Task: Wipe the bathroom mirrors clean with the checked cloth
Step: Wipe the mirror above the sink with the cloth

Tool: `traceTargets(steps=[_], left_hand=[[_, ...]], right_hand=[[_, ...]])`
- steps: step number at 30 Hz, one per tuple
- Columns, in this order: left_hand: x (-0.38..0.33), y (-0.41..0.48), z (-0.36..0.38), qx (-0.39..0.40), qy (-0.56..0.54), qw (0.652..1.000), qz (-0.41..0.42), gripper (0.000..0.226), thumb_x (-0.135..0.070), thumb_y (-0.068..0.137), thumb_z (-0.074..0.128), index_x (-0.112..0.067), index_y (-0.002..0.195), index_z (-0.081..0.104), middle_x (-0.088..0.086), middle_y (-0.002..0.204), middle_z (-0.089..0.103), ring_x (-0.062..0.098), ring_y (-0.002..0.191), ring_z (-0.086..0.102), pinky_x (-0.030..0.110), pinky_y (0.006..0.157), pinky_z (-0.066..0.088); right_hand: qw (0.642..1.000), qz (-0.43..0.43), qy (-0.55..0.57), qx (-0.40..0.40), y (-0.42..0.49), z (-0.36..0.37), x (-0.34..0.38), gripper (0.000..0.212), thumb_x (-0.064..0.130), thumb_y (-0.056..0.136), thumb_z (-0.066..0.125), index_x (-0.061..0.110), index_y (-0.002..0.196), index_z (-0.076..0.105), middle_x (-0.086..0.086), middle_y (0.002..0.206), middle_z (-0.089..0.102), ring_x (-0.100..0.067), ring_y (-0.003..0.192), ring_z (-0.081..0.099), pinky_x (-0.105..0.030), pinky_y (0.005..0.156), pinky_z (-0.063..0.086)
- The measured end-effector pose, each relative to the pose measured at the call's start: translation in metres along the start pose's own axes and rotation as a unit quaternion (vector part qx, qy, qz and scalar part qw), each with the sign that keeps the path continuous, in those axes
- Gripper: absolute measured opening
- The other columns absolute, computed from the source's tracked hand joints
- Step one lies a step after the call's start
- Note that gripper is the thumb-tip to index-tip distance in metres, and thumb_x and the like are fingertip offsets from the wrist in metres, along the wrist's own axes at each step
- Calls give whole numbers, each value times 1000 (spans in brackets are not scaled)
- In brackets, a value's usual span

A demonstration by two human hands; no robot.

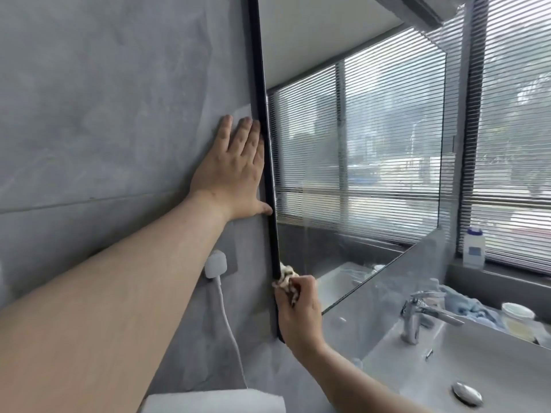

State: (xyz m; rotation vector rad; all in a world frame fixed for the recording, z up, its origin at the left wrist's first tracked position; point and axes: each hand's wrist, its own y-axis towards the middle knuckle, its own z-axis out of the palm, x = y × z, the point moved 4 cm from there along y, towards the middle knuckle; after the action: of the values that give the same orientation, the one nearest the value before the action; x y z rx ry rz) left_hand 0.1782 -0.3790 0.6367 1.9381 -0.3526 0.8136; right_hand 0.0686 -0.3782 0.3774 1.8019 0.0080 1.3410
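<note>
A large wall mirror [357,144] with a black left edge [262,129] reflects a window with blinds. My left hand [235,171] lies flat with straight fingers on the grey wall, its thumb and forefinger against the black edge. Lower down, my right hand [301,311] grips the bunched checked cloth [287,277] and presses it against the bottom of the black edge, at the mirror's lower left corner. Most of the cloth is hidden inside the fist.
A white plug with a cord [215,265] sits on the wall below my left hand. A chrome tap [417,311] stands over the basin [462,368]. A blue towel [468,305], a white jar [517,320] and a bottle [474,248] stand near the window. A paper roll [214,400] is at the bottom.
</note>
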Motion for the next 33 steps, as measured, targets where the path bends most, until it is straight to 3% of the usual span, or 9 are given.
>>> traceTargets(steps=[3,6,9,16,20,25,27,31,33], left_hand=[[1,0,0,3,0,1000,1,131,-96,70,21,3,155,5,25,163,1,39,152,-3,61,119,-2],[1,-1,-2,0,-5,1000,0,131,-96,70,21,3,155,6,24,164,3,38,152,-2,61,120,-3],[2,-2,-2,-1,-10,1000,1,130,-96,71,22,3,155,7,24,164,3,37,153,-1,60,120,-3],[0,0,2,-7,-16,1000,-1,130,-94,72,24,3,155,3,24,164,-1,38,152,-4,59,120,-1],[0,1,3,-14,-5,1000,3,132,-96,70,22,5,154,6,25,163,2,39,152,-1,61,120,1],[0,1,2,-24,4,1000,5,133,-97,68,22,5,154,9,25,163,6,39,152,2,61,120,4],[1,1,1,-22,4,1000,5,134,-97,68,22,5,154,9,25,163,7,38,152,3,61,120,4],[0,0,0,-24,3,1000,2,133,-97,68,21,4,154,8,24,164,5,38,152,1,60,120,4],[-1,0,-1,-25,5,1000,2,134,-97,67,19,4,154,7,24,164,5,38,152,2,60,120,3]], right_hand=[[999,31,-21,0,-39,4,-31,27,38,86,58,54,89,36,17,91,53,-12,83,52,-47,75,48],[997,67,-26,7,-51,6,-39,29,27,89,62,47,89,41,20,95,51,-11,89,52,-49,81,47],[996,73,-40,17,-45,9,-32,22,31,92,59,44,90,40,19,97,51,-9,92,52,-50,86,46],[997,-18,40,-55,48,0,45,13,25,98,58,27,110,56,8,108,59,-7,102,55,-28,91,45],[990,46,63,-121,108,-20,31,29,31,95,55,22,122,59,-1,114,63,-19,107,58,-42,99,47],[985,79,80,-133,110,-23,-5,15,35,90,55,30,103,59,1,106,63,-19,100,61,-48,93,50],[992,57,69,-92,83,-17,-12,5,26,95,56,27,99,55,-1,107,57,-10,99,57,-39,90,49],[995,-87,-9,-45,-6,-3,-24,19,18,93,54,35,100,49,13,100,51,12,97,48,-5,82,35],[993,-110,-33,-36,-33,6,-44,17,24,93,50,38,103,46,25,103,47,10,94,47,-6,80,35]])
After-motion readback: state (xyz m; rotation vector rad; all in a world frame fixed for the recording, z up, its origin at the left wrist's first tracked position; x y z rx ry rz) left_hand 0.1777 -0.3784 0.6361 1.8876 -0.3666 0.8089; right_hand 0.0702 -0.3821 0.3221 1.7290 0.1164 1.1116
